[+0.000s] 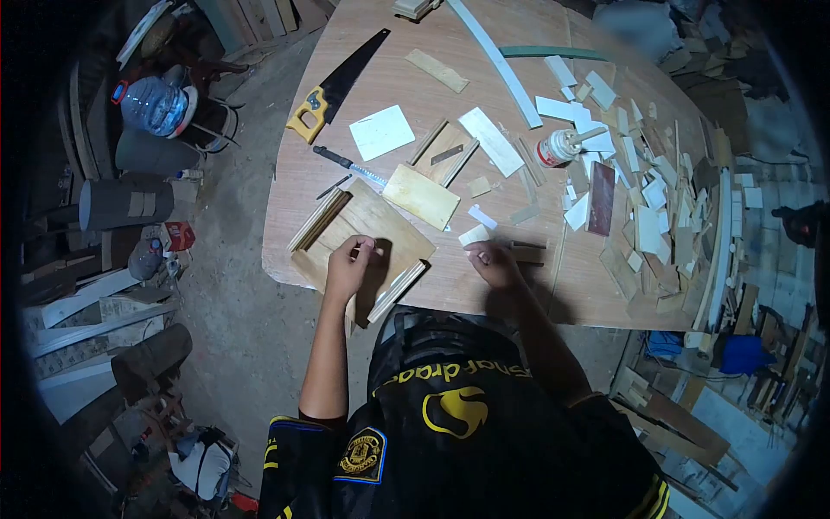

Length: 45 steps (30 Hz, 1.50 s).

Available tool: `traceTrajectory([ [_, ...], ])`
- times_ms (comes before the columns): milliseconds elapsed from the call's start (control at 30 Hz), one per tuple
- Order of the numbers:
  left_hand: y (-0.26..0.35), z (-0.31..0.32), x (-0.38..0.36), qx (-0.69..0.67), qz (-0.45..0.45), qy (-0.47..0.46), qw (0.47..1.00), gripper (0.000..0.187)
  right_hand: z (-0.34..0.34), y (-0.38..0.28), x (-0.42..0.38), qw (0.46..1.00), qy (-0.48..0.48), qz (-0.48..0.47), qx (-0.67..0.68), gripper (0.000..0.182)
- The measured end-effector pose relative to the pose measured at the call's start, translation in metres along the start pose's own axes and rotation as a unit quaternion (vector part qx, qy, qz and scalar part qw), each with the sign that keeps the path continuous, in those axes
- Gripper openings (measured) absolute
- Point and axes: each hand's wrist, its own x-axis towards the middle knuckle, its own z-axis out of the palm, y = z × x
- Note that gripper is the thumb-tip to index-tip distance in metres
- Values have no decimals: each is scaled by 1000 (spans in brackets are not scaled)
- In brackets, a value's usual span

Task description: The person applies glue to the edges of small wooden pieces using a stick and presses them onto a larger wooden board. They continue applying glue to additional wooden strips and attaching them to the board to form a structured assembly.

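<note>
My left hand point(350, 264) is closed in a pinch over a flat wooden panel point(389, 221) near the table's front edge. Whatever its fingers hold is hidden. Wooden moulding strips run along two sides of this panel, one at the left point(320, 221) and one at the lower right point(398, 292). To the right, my right hand point(494, 266) is curled with thumb and fingers together. Its fingertips overlap the edge of a small pale wood piece point(474, 234); I cannot tell whether they grip it. A dark slim tool point(526, 246) lies just beyond that hand.
A handsaw point(337, 86), a black-handled blade point(341, 160) and a pale board point(422, 197) lie on the wooden table point(294, 173). At right stands a glue tub point(558, 149) with a stick in it, beside heaped offcuts point(653, 216). Another person point(203, 463) is at lower left.
</note>
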Motion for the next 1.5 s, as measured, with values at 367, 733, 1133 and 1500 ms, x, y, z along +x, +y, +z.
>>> traceTrajectory([
  [367,-23,-19,-29,-24,-29,51,998,21,24,-39,73,951,37,-23,-307,54],
  [733,-35,-40,-44,-30,-39,102,994,22,47,-60,87,952,51,17,-302,52],
  [1133,13,-18,-32,-327,9,46,944,56,42,-140,95,869,-410,90,262,28],
  [1500,-8,-20,-33,-355,-134,94,920,63,90,-150,108,849,-506,71,133,54],
])
